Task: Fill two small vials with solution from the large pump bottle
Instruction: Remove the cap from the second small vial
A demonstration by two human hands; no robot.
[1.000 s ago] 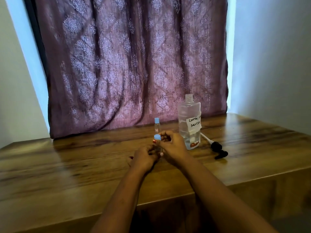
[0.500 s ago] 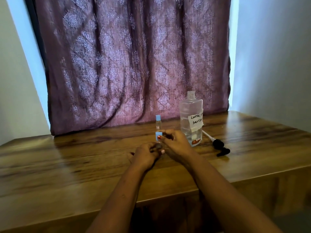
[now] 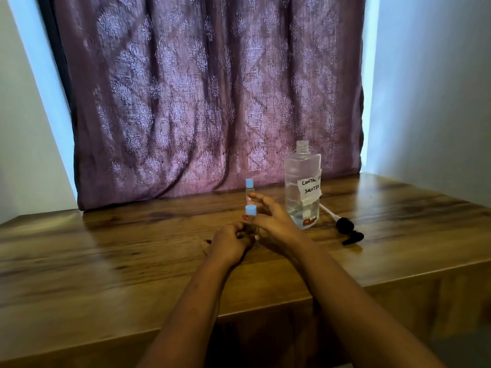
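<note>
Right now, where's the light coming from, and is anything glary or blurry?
Head view: daylight leaks round the curtain edges; a pale sheen glares on the table at left; the near vial is dim and slightly soft; wall edges lean, wide-angle.

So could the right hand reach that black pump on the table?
Probably yes. The right hand sits left of the large bottle; the pump lies beyond, and the table in front of the bottle looks free.
</note>
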